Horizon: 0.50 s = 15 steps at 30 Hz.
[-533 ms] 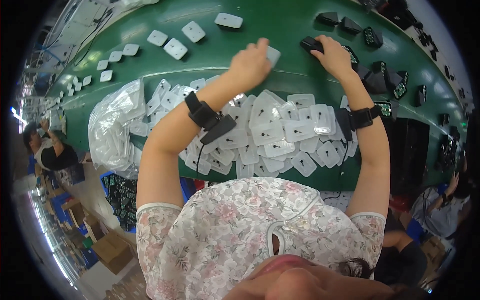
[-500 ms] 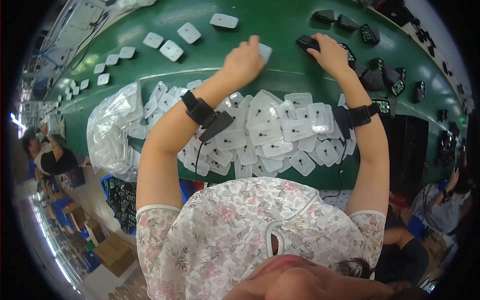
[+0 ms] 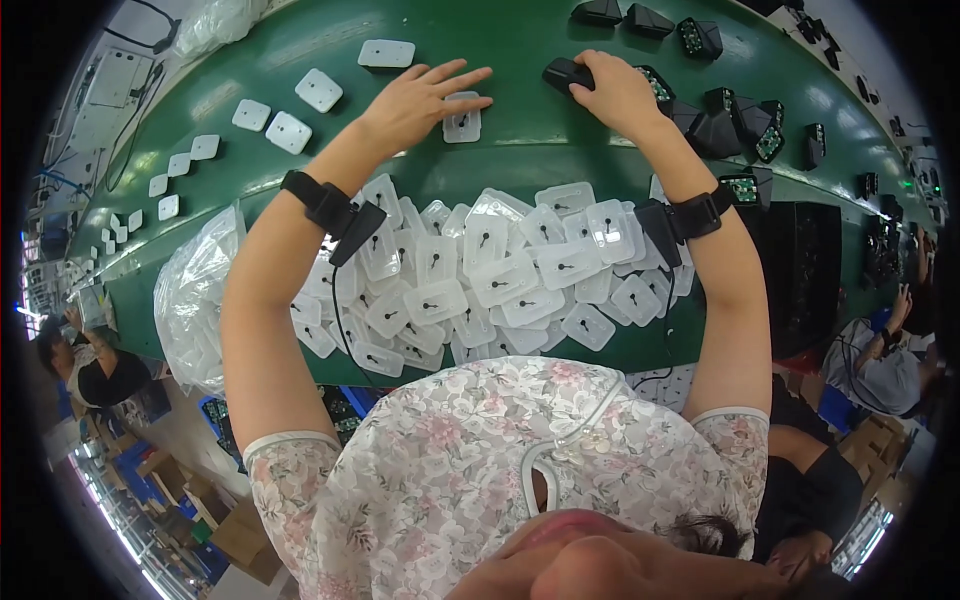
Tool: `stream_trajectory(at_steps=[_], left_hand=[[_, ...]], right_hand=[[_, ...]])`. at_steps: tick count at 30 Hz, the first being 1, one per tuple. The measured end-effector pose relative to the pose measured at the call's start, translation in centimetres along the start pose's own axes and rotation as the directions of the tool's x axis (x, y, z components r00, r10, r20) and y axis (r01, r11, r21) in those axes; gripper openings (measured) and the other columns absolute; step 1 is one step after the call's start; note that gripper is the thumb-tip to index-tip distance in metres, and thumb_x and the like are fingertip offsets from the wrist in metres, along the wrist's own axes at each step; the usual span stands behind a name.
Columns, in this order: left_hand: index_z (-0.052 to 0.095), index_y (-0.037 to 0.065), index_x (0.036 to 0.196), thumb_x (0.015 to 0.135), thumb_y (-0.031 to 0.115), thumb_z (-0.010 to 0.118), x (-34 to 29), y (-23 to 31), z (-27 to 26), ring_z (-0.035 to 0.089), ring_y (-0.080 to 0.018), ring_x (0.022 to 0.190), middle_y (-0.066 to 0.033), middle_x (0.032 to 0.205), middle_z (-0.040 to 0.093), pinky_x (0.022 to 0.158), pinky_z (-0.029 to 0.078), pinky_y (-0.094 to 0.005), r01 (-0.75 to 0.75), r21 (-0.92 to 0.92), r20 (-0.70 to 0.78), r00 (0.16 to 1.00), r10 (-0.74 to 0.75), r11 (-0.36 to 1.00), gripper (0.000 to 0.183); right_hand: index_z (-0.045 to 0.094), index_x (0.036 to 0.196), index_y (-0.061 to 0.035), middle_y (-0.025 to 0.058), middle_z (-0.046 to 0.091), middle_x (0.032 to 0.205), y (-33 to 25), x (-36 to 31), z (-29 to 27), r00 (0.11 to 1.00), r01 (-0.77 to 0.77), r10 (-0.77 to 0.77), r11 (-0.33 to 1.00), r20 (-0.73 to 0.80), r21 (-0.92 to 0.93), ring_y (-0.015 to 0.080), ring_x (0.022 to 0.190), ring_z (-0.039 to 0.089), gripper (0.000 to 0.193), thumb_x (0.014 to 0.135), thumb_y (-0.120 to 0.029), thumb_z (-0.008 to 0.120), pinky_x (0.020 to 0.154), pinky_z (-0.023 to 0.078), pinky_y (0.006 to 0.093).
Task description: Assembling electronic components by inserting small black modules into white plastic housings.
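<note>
Above the green tabletop, my left hand (image 3: 420,105) has its fingers stretched out and spread. Just under its fingertips lies a whitish translucent rounded-rectangular cover (image 3: 462,128); whether they touch it I cannot tell. My right hand (image 3: 618,92) is closed around the near end of a dark, angular black housing (image 3: 566,74), thumb on the near side. Nearer to me spreads a heap of translucent rounded covers (image 3: 505,278), several with a small dark keyhole-like mark. Left of my left hand stand several white-topped rounded blocks (image 3: 319,90), dark along some sides.
Black housings with green circuit boards (image 3: 768,145) crowd the right of the table. A clear plastic bag of covers (image 3: 195,310) sits at left, and a black box (image 3: 803,270) at right. Other people (image 3: 872,365) sit at both sides. Cables hang from my wrist straps.
My left hand has moved left and spread its fingers; the cover it was at now lies flat beneath them. My right hand still grips the black housing. The whole view has shifted slightly.
</note>
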State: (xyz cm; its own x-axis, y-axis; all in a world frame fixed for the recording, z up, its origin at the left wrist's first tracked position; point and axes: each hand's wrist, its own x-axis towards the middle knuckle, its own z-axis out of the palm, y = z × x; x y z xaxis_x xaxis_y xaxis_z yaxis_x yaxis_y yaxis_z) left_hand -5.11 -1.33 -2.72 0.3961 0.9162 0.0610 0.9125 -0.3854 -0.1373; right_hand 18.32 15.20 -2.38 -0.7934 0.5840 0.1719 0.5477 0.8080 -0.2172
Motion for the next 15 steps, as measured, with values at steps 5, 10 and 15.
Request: stream_trajectory(at_steps=[5,10,15], left_hand=[[0.053,0.018,0.118,0.073,0.013,0.063,0.2,-0.5,0.9,0.035,-0.0223,0.125,0.0006,0.140,0.032,0.096,0.037,-0.0361,0.000,-0.061,-0.044,0.999,-0.003,0.998,0.046],[0.054,0.008,0.106,0.075,0.017,0.064,1.5,2.5,2.3,0.044,-0.0259,0.115,-0.0078,0.126,0.047,0.093,0.038,-0.0373,0.204,-0.360,-0.236,0.924,-0.300,0.911,0.034],[0.051,0.006,0.115,0.078,0.008,0.058,0.8,2.6,2.0,0.046,-0.0296,0.114,-0.0102,0.126,0.048,0.094,0.038,-0.0379,0.154,-0.583,-0.333,0.850,-0.407,0.798,0.038]], right_hand=[[0.056,0.104,-0.0065,0.0113,0.060,0.099,-0.6,-0.3,-0.7,0.990,-0.138,0.140,0.960,0.012,0.245,0.0280,0.096,0.055,0.034,0.076,-0.024,0.063,0.079,0.046,0.0380],[0.055,0.109,-0.0068,0.0107,0.059,0.105,-3.8,-1.0,-1.8,0.997,0.078,-0.074,0.976,-0.029,0.205,0.0287,0.095,0.055,0.037,0.075,-0.018,0.065,0.083,0.044,0.0345],[0.056,0.109,-0.0090,0.0092,0.059,0.102,-6.1,-0.4,-1.0,0.977,0.212,-0.215,0.961,-0.003,0.178,0.0275,0.098,0.054,0.035,0.075,-0.014,0.064,0.084,0.043,0.0357]])
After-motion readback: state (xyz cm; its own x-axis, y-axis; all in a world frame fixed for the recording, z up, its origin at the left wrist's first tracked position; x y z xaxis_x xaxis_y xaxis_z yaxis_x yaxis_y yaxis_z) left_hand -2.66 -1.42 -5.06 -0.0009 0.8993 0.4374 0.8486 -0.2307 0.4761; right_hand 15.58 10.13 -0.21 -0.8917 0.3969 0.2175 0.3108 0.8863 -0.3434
